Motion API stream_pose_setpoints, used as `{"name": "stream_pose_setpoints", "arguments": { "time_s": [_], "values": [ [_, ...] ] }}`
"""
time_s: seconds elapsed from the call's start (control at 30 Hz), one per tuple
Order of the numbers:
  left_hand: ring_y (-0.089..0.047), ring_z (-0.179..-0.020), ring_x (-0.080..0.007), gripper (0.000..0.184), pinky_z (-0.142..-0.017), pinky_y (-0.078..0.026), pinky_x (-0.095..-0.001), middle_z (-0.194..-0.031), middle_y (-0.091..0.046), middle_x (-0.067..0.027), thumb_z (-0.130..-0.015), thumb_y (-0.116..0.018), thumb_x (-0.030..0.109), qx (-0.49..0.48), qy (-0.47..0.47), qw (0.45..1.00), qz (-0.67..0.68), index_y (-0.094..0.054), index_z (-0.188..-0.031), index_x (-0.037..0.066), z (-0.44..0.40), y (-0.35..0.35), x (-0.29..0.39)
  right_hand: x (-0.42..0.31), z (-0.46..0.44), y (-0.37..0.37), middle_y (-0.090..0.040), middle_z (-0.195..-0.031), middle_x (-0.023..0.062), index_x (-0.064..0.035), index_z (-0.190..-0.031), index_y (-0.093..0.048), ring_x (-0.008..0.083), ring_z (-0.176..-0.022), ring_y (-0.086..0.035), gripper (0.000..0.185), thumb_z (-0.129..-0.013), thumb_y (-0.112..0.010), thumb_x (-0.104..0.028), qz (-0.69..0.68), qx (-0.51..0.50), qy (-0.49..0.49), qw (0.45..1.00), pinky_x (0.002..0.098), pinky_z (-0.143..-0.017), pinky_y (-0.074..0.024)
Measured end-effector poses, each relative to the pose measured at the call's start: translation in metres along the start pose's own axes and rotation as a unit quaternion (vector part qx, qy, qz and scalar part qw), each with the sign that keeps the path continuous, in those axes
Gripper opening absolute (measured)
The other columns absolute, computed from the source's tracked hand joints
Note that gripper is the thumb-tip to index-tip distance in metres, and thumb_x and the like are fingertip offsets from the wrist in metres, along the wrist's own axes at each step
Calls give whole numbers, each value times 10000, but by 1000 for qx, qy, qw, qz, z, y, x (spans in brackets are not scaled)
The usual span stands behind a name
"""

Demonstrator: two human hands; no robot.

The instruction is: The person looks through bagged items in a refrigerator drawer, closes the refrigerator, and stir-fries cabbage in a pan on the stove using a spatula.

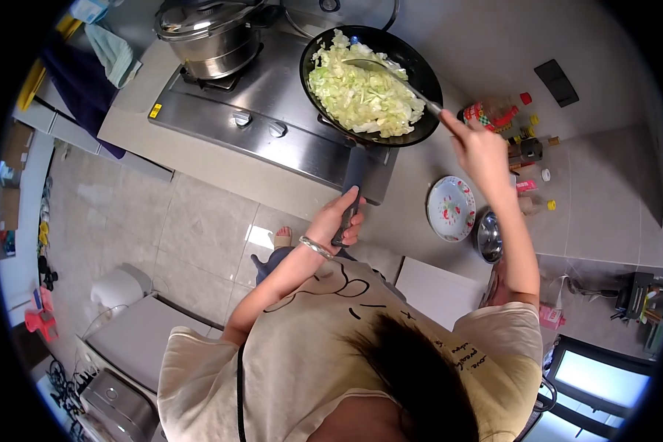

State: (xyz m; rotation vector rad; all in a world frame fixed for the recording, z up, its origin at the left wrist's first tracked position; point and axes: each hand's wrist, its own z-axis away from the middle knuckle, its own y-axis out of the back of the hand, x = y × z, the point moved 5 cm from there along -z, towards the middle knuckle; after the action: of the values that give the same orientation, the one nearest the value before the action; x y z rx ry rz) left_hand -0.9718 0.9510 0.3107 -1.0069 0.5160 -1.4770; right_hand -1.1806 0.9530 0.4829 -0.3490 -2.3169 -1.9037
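Note:
A black pan [429,85] sits over the right side of the steel stove [206,110], filled with chopped pale green cabbage [361,92]. My left hand [337,219] is wrapped round the pan's dark handle [353,177]. In my right hand [481,155] is the handle of a metal spatula [420,96], held at the pan's right edge. The spatula's head rests on the cabbage, near the middle of the pan. A small blue thing shows at the pan's far rim, too small to make out.
On the stove's left stands a steel pot [210,48] with a lid. A floral plate [451,208] and a metal bowl [488,236] lie right of the stove. Several bottles [493,114] line the wall, beside my right forearm. A blue-green cloth [110,55] hangs at the left.

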Motion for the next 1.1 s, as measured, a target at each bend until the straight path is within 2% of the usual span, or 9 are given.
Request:
{"name": "stream_pose_setpoints", "arguments": {
  "time_s": [0.13,0.27,0.43,0.47,0.6,0.67,0.73,0.83,1.1],
  "values": [
    [-328,-378,-82,360,-353,-249,-228,-576,-432,0,-882,-535,431,-9,-7,1000,-3,-474,-958,85,0,2,0,-15,19,-14,-546,-725,111,-102,-1208,-547,252,-546,-591,543,-678,-551,15,113,-33,84,990,342,-492,-488],
    [-329,-378,-82,357,-351,-247,-227,-578,-431,0,-881,-537,430,-14,-4,1000,3,-476,-948,85,-2,4,-1,-19,33,84,-508,-708,85,-212,-1155,-607,250,-547,-565,472,-709,-637,-62,106,-72,-6,992,370,-503,-469],
    [-329,-381,-80,353,-349,-248,-226,-581,-426,2,-881,-539,428,-21,-8,1000,5,-479,-934,85,-3,4,-1,-12,17,52,-529,-712,102,-204,-1144,-614,287,-625,-572,444,-722,-638,-65,26,-94,1,995,411,-579,-461],
    [-326,-379,-77,346,-346,-247,-221,-581,-425,4,-889,-524,422,-19,-9,1000,2,-480,-938,82,-2,3,0,6,7,46,-609,-791,136,-192,-1144,-611,315,-648,-604,434,-723,-648,-94,-3,-88,1,996,400,-623,-497],
    [-323,-379,-68,331,-342,-246,-210,-584,-425,10,-906,-495,411,-17,-13,1000,3,-486,-941,82,-1,1,-1,76,-38,57,-669,-948,142,-151,-1123,-632,197,-764,-655,403,-725,-664,-105,-218,-142,-49,964,296,-724,-494],
    [-325,-381,-68,326,-345,-247,-209,-585,-427,12,-906,-495,411,-17,-12,1000,5,-488,-936,86,-1,2,-1,116,-67,41,-682,-814,63,-108,-1139,-620,131,-714,-619,409,-732,-648,-77,-308,-128,-45,941,269,-692,-480],
    [-326,-383,-67,321,-347,-247,-209,-587,-428,13,-907,-495,410,-14,-11,1000,9,-489,-931,90,1,1,-1,138,-105,29,-635,-721,14,-76,-1177,-589,87,-606,-549,449,-731,-645,-87,-185,-168,-40,968,241,-561,-447],
    [-325,-382,-67,318,-347,-246,-211,-585,-425,12,-907,-497,407,-7,-13,1000,4,-487,-933,90,3,0,1,155,-148,10,-588,-662,-1,-90,-1203,-572,39,-530,-444,478,-731,-644,-118,-251,-247,-118,928,210,-452,-358],
    [-331,-375,-69,316,-344,-239,-211,-577,-420,11,-903,-506,403,-15,-6,1000,24,-481,-934,90,3,-2,0,131,-187,-28,-621,-784,1,-191,-1201,-584,22,-562,-426,488,-729,-645,-86,-283,-264,5,922,213,-454,-360]
  ]
}}
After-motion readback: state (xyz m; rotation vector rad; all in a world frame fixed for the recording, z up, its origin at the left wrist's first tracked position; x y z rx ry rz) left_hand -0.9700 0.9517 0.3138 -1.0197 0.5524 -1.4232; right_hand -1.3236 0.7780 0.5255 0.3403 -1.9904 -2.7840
